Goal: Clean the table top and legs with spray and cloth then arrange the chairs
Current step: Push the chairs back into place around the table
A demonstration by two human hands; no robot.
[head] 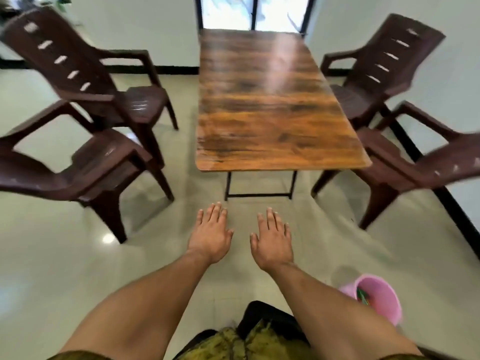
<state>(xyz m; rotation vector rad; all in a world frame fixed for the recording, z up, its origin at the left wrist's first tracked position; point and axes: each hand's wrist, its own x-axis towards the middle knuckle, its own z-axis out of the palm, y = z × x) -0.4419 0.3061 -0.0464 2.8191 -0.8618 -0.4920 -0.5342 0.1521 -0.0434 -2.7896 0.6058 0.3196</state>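
Bottom right of frame, pink bucket (381, 291) on the floor (65, 268), something green inside, maybe the cleaning kit, cannot tell; no spray or cloth visible elsewhere. Lower centre, left hand (211, 235) and right hand (272, 240) side by side, palms down, fingers straight and slightly spread, holding nothing, touching nothing, short of the bench. Centre, wooden bench (267, 100), black legs (259, 195) at its near end. Brown chairs (91, 162): two at left well apart from the bench, two at right just beside its edge, angled. The gap probably gives room for wiping the legs.
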